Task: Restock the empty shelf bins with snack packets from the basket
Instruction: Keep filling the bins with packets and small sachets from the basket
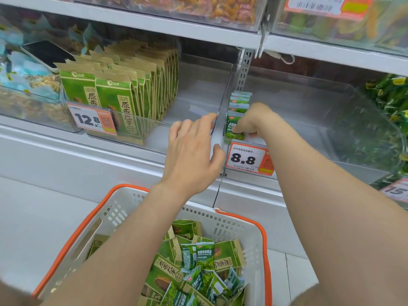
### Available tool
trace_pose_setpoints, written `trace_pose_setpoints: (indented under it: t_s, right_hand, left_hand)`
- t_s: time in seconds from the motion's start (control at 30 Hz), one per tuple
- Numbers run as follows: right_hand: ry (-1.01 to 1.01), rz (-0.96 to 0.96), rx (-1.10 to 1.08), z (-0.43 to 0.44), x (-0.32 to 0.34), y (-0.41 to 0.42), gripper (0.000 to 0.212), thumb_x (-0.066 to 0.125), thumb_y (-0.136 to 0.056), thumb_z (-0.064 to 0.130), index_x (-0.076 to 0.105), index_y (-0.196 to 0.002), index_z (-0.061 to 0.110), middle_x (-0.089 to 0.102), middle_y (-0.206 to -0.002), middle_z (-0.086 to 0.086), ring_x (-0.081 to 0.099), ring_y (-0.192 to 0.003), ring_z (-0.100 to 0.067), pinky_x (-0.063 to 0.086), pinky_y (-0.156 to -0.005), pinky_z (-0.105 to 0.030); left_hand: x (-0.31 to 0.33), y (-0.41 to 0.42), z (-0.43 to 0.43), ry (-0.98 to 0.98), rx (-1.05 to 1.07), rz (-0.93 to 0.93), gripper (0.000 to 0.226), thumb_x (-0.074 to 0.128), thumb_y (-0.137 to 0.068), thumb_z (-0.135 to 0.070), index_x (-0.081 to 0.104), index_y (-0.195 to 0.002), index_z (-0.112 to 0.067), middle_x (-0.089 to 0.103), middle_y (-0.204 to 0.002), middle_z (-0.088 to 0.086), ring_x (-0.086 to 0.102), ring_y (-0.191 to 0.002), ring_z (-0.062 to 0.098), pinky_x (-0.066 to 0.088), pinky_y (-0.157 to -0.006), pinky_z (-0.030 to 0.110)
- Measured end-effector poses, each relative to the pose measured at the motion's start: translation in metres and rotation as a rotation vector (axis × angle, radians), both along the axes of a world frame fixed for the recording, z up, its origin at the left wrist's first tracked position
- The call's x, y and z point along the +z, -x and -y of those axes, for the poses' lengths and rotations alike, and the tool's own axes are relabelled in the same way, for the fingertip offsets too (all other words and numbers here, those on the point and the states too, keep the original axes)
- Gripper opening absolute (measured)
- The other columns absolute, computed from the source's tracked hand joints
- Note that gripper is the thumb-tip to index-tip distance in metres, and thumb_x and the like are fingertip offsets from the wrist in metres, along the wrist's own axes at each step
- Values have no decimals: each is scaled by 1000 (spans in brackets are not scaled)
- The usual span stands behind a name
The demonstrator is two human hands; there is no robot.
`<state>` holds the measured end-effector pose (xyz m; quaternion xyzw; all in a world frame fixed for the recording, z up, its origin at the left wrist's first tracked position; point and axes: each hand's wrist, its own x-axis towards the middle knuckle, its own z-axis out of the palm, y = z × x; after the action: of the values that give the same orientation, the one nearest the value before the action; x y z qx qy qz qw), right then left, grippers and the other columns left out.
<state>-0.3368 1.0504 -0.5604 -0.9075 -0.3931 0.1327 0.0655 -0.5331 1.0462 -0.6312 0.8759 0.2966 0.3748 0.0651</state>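
A short row of small green pea packets (237, 107) stands upright at the left end of a clear shelf bin (309, 120) that is otherwise bare. My right hand (251, 119) reaches into this bin and grips the front packet, thumb on its face. My left hand (194, 146) rests with relaxed fingers against the clear divider (225, 102) between the two bins. Below, a white basket with an orange rim (240, 219) holds several loose packets (198, 261), both small green ones and larger kraft-and-green ones.
The left bin holds rows of upright kraft-and-green seed packets (123, 89), with bare room at its right side. Price tags 12.8 (92, 120) and 8.8 (247, 156) hang on the bin fronts. A phone (46, 53) lies on snacks at far left. Green snack packs (388, 96) fill the far-right bin.
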Motion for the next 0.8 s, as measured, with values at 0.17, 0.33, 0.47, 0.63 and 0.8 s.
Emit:
trace_pose_setpoints:
  t_s: [0.17, 0.33, 0.47, 0.63, 0.8]
  right_hand:
    - [14, 25, 43, -14, -5, -7, 40, 67, -98, 23, 61, -130, 0, 65, -132, -17, 66, -118, -30, 55, -102, -38]
    - [-36, -4, -13, -17, -12, -11, 90, 65, -100, 27, 7, -160, -6, 30, -161, -22, 52, -133, -31, 47, -99, -31]
    - [-97, 15, 16, -12, -16, -13, 41, 69, -95, 32, 60, -124, 5, 67, -119, -11, 64, -95, -26, 51, -79, -32]
    - [-188, -395, -141, -5, -17, -15, 43, 86, -84, 19, 63, -117, 3, 71, -115, -13, 76, -93, -29, 63, -87, -46]
    - [-197, -478, -171, 7, -7, -10, 47, 83, -86, 7, 57, -124, 1, 61, -125, -18, 71, -89, -28, 63, -86, -42]
  left_hand:
    - [0, 0, -1, -7, 6, -27, 51, 55, -91, -30, 48, -140, -15, 59, -115, -5, 46, -94, 23, 33, -99, 42]
    - [0, 1, -2, -31, 6, -69, 55, 57, -90, -31, 45, -142, -14, 57, -115, -4, 44, -94, 24, 33, -98, 42]
    - [-1, 2, -2, -51, 17, -94, 58, 57, -91, -31, 43, -145, -13, 57, -116, -3, 44, -95, 25, 33, -99, 43]
    - [0, 3, -2, -61, 13, -118, 59, 55, -92, -33, 42, -146, -12, 56, -115, -2, 43, -95, 25, 31, -99, 42]
    - [-1, 6, -3, -26, -25, -119, 62, 52, -93, -34, 37, -150, -13, 56, -116, -2, 42, -98, 22, 29, -101, 40]
